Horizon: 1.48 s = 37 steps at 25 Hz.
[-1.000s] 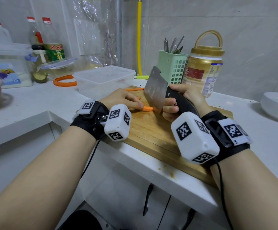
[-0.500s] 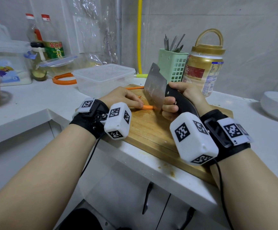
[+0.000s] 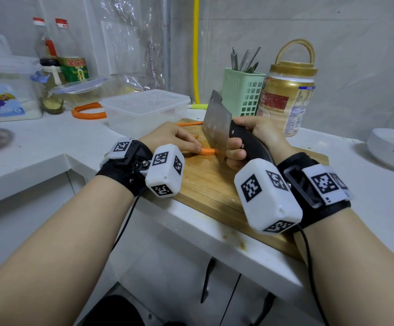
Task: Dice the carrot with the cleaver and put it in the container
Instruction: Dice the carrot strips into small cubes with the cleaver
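An orange carrot piece [image 3: 207, 151] lies on the wooden cutting board [image 3: 205, 182]. My left hand [image 3: 172, 137] holds it down, fingers curled over its left end. My right hand [image 3: 252, 140] grips the black handle of the steel cleaver [image 3: 216, 124], whose blade stands edge-down at the carrot's right end. A thin carrot strip [image 3: 189, 124] lies at the board's far edge. The clear plastic container [image 3: 146, 109] stands just behind the board on the left.
A green utensil basket [image 3: 243, 95] and a gold-lidded jar [image 3: 287, 97] stand behind the board. Bottles [image 3: 71, 57], a lidded box and an orange ring [image 3: 87, 111] sit at the back left. A white dish [image 3: 393, 149] is at the right. The counter edge runs below the board.
The cleaver blade has stayed upright at the carrot's right end, shifting only slightly. Both hands keep their grips. The view has barely moved.
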Available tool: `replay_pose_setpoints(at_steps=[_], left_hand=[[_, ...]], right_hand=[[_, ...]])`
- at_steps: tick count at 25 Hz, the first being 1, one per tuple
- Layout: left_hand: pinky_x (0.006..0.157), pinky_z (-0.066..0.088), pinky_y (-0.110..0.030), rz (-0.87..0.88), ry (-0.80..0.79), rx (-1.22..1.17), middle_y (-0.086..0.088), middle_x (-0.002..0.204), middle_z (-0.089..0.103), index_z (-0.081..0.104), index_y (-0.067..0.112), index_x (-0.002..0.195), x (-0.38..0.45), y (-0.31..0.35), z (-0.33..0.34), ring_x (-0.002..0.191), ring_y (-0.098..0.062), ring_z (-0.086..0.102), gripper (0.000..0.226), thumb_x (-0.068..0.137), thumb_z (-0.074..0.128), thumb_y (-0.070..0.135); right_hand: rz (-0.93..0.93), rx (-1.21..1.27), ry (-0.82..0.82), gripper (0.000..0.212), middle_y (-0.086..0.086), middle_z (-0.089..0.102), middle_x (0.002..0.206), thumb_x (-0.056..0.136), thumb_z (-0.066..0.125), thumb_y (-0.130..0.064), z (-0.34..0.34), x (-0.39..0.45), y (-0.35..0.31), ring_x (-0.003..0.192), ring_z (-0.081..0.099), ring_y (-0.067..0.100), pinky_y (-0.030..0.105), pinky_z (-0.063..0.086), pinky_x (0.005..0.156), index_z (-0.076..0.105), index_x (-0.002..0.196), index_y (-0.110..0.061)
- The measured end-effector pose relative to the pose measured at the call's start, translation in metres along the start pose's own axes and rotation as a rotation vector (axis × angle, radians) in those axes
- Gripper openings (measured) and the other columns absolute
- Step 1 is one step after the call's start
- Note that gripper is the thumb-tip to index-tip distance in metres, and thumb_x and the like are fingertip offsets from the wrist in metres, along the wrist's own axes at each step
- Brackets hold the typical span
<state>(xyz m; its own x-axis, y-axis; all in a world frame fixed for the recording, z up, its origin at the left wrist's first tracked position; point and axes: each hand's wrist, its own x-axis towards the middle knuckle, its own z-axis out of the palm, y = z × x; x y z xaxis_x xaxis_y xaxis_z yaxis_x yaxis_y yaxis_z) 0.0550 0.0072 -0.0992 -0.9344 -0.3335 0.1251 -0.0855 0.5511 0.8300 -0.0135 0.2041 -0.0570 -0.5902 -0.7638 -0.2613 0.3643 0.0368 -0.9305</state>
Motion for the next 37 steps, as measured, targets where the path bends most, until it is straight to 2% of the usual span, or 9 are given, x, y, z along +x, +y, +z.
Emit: replay_pose_setpoints(at_steps=[4,7,11,15,22,26,30,34,37], left_hand=[[0.07,0.037,0.007,-0.006,-0.005,-0.001,-0.001,0.106,0.073,0.077,0.011,0.091,0.0,0.0,0.0,0.102,0.008,0.06,0.009,0.082,0.076,0.014],[0.072,0.036,0.005,-0.018,-0.008,-0.009,0.002,0.106,0.073,0.078,0.011,0.092,0.002,-0.001,0.0,0.096,0.019,0.055,0.011,0.083,0.075,0.014],[0.076,0.034,-0.003,-0.023,-0.01,-0.004,0.005,0.108,0.071,0.077,0.01,0.093,0.002,-0.001,0.0,0.1,0.016,0.054,0.012,0.083,0.075,0.017],[0.066,0.036,0.004,-0.026,0.037,0.004,0.005,0.109,0.07,0.076,0.011,0.09,0.003,0.0,0.001,0.093,0.01,0.057,0.012,0.085,0.074,0.021],[0.068,0.039,-0.002,-0.01,0.051,-0.004,0.008,0.096,0.07,0.075,0.009,0.09,0.002,-0.001,0.0,0.074,0.021,0.058,0.013,0.084,0.074,0.02],[0.054,0.045,-0.006,-0.022,0.111,-0.141,0.004,0.065,0.068,0.073,0.001,0.087,0.0,-0.005,0.001,0.055,0.005,0.06,0.009,0.086,0.071,0.009],[0.062,0.057,-0.019,-0.036,0.15,-0.259,-0.027,0.09,0.069,0.071,0.004,0.078,-0.001,-0.008,0.001,0.064,-0.013,0.063,0.008,0.086,0.07,0.003],[0.089,0.057,-0.04,-0.031,0.151,-0.224,-0.021,0.105,0.072,0.075,0.005,0.087,0.0,-0.009,0.0,0.081,-0.025,0.068,0.004,0.083,0.074,0.005],[0.094,0.054,-0.046,-0.051,0.159,-0.211,-0.018,0.102,0.073,0.075,0.003,0.096,0.001,-0.01,0.0,0.09,-0.032,0.07,0.017,0.08,0.077,0.006]], right_hand=[[0.016,-0.082,0.04,0.021,0.004,0.042,0.046,0.097,0.042,-0.03,0.007,0.009,0.001,0.032,0.036,0.018,0.019,0.03,0.042,0.04,0.098,-0.009],[0.014,-0.11,0.043,0.021,0.004,0.041,0.046,0.096,0.043,-0.03,0.009,0.012,0.002,0.032,0.036,0.018,0.018,0.031,0.041,0.039,0.095,-0.01],[0.0,-0.105,0.023,0.022,0.004,0.041,0.046,0.096,0.042,-0.03,0.007,0.013,0.003,0.032,0.036,0.018,0.021,0.03,0.042,0.038,0.086,-0.01],[-0.011,-0.104,0.001,0.025,0.003,0.041,0.045,0.097,0.042,-0.031,0.004,0.012,0.004,0.032,0.036,0.017,0.025,0.027,0.045,0.038,0.081,-0.011],[-0.006,-0.011,-0.036,0.028,0.003,0.04,0.044,0.098,0.039,-0.031,0.0,0.01,0.005,0.03,0.036,0.017,0.027,0.021,0.051,0.039,0.078,-0.011],[-0.051,0.076,-0.039,0.032,0.003,0.038,0.044,0.098,0.037,-0.031,0.0,0.008,0.005,0.03,0.034,0.016,0.028,0.017,0.054,0.037,0.073,-0.011],[-0.084,0.107,-0.068,0.035,0.002,0.037,0.045,0.098,0.037,-0.032,0.003,0.004,0.006,0.031,0.034,0.015,0.027,0.017,0.052,0.038,0.069,-0.012],[-0.077,0.099,-0.071,0.034,0.002,0.037,0.045,0.098,0.037,-0.033,0.004,0.004,0.006,0.031,0.034,0.015,0.025,0.02,0.049,0.039,0.072,-0.011],[-0.074,0.108,-0.073,0.036,0.002,0.037,0.045,0.098,0.037,-0.033,0.005,0.002,0.006,0.031,0.034,0.015,0.023,0.022,0.047,0.04,0.07,-0.011]])
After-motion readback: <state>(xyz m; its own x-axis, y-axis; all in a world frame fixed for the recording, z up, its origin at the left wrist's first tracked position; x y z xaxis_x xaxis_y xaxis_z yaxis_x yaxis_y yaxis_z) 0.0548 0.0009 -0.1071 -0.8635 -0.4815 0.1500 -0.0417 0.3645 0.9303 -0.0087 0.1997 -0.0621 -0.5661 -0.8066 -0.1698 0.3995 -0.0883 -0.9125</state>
